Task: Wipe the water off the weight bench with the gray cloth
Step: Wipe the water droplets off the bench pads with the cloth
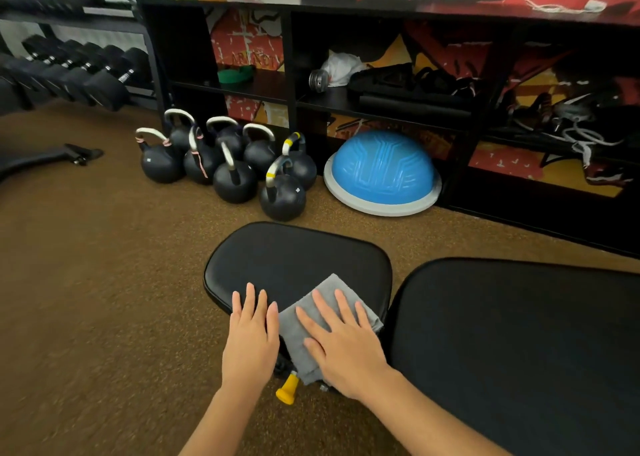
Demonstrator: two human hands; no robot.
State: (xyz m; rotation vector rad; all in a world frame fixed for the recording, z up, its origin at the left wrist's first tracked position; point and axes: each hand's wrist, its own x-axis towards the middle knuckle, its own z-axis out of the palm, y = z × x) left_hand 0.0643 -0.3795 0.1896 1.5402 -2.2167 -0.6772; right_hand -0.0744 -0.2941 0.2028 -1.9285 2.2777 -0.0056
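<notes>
The weight bench has two black padded parts: a small seat pad (294,258) in the middle and a larger back pad (519,334) to its right. A gray cloth (332,287) lies flat across the near right corner of the seat pad and hangs over its near edge. My right hand (341,341) presses flat on the cloth, fingers spread. My left hand (251,331) rests flat on the bare pad just left of the cloth, holding nothing. I cannot make out any water on the pads.
A yellow knob (288,388) sticks out below the seat pad. Several black kettlebells (228,164) and a blue balance dome (381,170) sit on the brown floor beyond the bench, before a black shelf unit (291,85). A dumbbell rack (69,67) stands at far left.
</notes>
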